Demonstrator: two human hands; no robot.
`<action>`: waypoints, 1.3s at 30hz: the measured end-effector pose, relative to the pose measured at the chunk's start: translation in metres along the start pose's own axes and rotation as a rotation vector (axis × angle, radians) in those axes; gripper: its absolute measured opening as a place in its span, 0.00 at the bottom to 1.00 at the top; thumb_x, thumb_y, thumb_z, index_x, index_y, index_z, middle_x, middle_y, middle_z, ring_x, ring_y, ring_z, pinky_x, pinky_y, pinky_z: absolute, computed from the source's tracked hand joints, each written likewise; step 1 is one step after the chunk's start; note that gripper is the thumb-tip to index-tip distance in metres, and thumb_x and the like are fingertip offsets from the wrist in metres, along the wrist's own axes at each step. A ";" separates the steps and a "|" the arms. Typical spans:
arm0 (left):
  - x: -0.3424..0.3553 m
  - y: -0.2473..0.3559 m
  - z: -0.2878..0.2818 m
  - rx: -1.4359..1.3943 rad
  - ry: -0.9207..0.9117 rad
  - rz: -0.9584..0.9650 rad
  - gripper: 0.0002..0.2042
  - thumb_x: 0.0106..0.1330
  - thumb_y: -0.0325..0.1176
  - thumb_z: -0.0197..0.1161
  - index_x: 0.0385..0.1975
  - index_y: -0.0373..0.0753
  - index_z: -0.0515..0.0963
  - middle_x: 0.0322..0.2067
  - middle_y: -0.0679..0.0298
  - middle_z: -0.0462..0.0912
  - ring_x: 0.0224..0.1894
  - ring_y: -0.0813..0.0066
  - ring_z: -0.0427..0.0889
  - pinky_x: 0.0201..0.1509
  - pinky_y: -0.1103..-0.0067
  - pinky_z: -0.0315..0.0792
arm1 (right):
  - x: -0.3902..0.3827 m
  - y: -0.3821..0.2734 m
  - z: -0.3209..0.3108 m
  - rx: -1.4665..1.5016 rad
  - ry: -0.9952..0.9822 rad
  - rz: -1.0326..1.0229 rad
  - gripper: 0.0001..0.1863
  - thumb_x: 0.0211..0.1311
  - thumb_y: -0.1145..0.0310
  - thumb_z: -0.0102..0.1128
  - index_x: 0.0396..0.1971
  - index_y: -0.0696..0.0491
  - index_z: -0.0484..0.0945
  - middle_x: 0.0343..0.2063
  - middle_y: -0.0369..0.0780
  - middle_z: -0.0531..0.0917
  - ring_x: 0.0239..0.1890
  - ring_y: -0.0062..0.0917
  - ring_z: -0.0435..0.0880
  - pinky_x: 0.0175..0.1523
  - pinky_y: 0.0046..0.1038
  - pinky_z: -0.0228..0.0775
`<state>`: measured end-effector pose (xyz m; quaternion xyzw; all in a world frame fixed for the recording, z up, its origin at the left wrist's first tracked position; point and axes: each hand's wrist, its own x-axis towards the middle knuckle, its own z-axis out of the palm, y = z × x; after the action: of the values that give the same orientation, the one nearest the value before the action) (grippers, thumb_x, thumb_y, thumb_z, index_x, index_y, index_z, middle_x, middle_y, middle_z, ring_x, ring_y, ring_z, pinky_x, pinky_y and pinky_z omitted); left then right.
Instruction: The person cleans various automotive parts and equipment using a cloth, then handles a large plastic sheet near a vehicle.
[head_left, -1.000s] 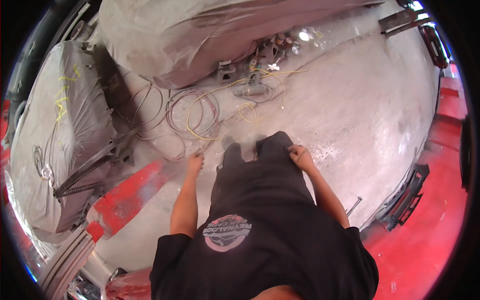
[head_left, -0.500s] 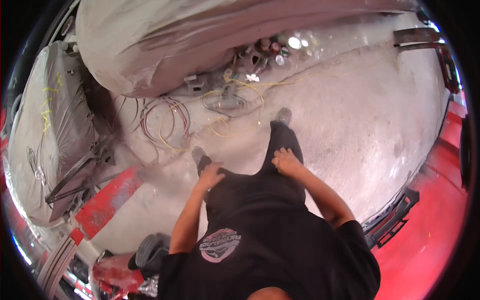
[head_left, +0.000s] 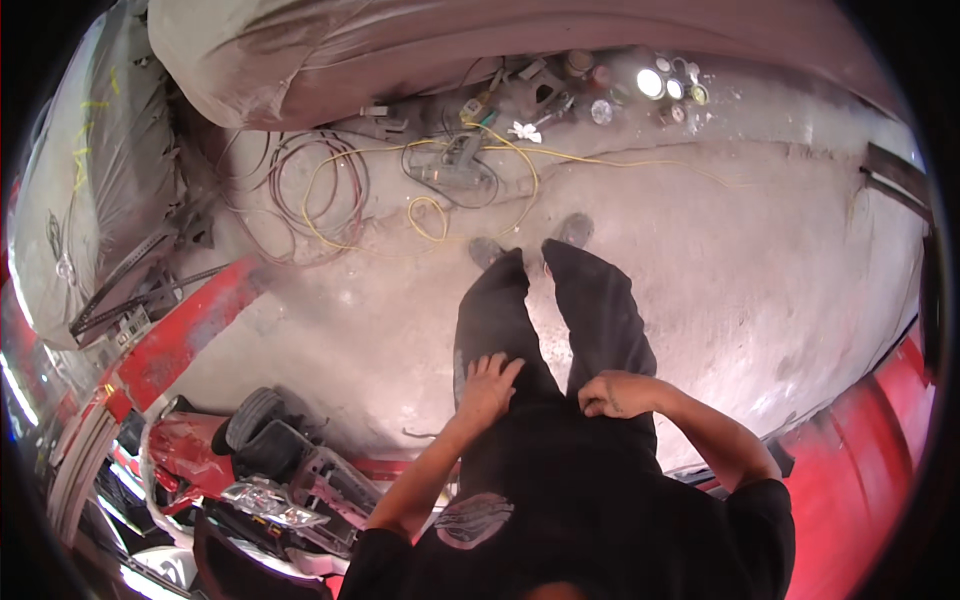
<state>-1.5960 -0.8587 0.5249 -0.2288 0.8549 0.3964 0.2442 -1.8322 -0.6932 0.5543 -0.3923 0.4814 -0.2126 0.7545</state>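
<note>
My left hand (head_left: 488, 388) rests on the left thigh of my black trousers (head_left: 600, 310), its fingers spread and holding nothing. My right hand (head_left: 612, 394) is against the upper right trouser leg with its fingers curled in. Whether it pinches the cloth is hidden. Both dark shoes (head_left: 574, 230) stand on the dusty floor in front. A grey power tool (head_left: 455, 170) lies beyond my feet with a yellow cord (head_left: 427, 222) looped about it.
Dark hoses (head_left: 312, 190) lie coiled at the left. Plastic-covered bulky shapes (head_left: 250, 70) stand along the far side, with several cans (head_left: 651, 83) beside them. A red panel (head_left: 170, 345) and red car parts (head_left: 190, 450) are at the left. More red panels (head_left: 850, 470) stand at the right.
My feet have come closer together. My left hand now lies flatter on the thigh, while my right hand's fingers have curled in. The view has shifted, showing more red parts at lower left.
</note>
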 end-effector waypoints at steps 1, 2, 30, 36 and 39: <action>0.011 -0.012 0.009 0.080 0.071 0.064 0.10 0.57 0.28 0.61 0.39 0.42 0.78 0.40 0.59 0.82 0.52 0.58 0.76 0.58 0.53 0.64 | 0.013 0.004 -0.012 0.066 -0.036 0.040 0.07 0.58 0.69 0.59 0.31 0.55 0.81 0.31 0.45 0.83 0.41 0.41 0.81 0.45 0.38 0.70; 0.023 -0.023 0.017 0.169 0.145 0.128 0.10 0.56 0.28 0.62 0.39 0.42 0.78 0.40 0.60 0.82 0.52 0.58 0.76 0.58 0.54 0.64 | 0.025 0.009 -0.022 0.133 -0.075 0.082 0.07 0.59 0.68 0.59 0.31 0.55 0.81 0.31 0.45 0.83 0.41 0.41 0.81 0.46 0.38 0.70; 0.562 -0.263 0.149 -0.206 0.689 0.251 0.20 0.60 0.25 0.58 0.54 0.36 0.73 0.51 0.51 0.77 0.49 0.47 0.77 0.51 0.61 0.72 | 0.452 0.411 -0.333 -0.321 1.401 0.065 0.15 0.58 0.62 0.62 0.38 0.59 0.81 0.30 0.55 0.83 0.37 0.52 0.81 0.43 0.44 0.72; 0.604 -0.260 0.165 -0.015 0.604 0.276 0.18 0.58 0.27 0.61 0.51 0.38 0.76 0.47 0.51 0.80 0.49 0.49 0.77 0.53 0.60 0.71 | 0.434 0.436 -0.347 -0.352 1.535 -0.061 0.14 0.58 0.65 0.60 0.37 0.61 0.82 0.24 0.52 0.82 0.31 0.44 0.83 0.39 0.38 0.73; 0.619 -0.278 0.174 0.065 0.458 0.032 0.13 0.57 0.30 0.63 0.43 0.39 0.79 0.42 0.51 0.82 0.48 0.48 0.77 0.51 0.58 0.70 | 0.446 0.434 -0.345 0.093 1.381 -0.004 0.15 0.60 0.64 0.58 0.35 0.62 0.81 0.22 0.51 0.81 0.28 0.41 0.81 0.37 0.36 0.72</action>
<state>-1.8722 -1.0054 -0.1020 -0.2913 0.9038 0.3104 0.0449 -1.9657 -0.8770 -0.1200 -0.1352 0.8410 -0.4357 0.2910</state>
